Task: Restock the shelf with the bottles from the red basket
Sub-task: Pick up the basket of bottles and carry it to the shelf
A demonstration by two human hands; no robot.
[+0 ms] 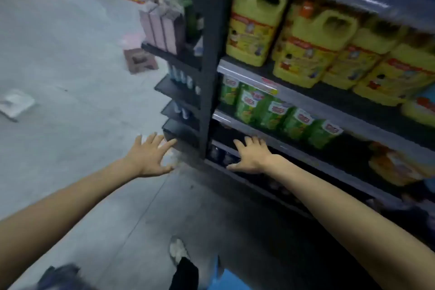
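Both my arms stretch forward with spread fingers and hold nothing. My left hand (150,156) hovers over the floor beside the dark end post of the shelf unit (211,77). My right hand (250,155) is in front of the low dark shelf (306,155), below a row of green pouches (277,113). Large yellow jugs with handles (303,54) fill the shelf above. Small dark bottles (219,154) stand on the bottom shelf left of my right hand. No red basket is in view. The picture is blurred.
A narrow side rack (179,92) on the post carries pink boxes (162,30) and small bottles. On the grey floor lie a brown stool (140,60) and a white paper (16,105). My shoe (179,251) shows at the bottom. Orange packs (395,167) sit low right.
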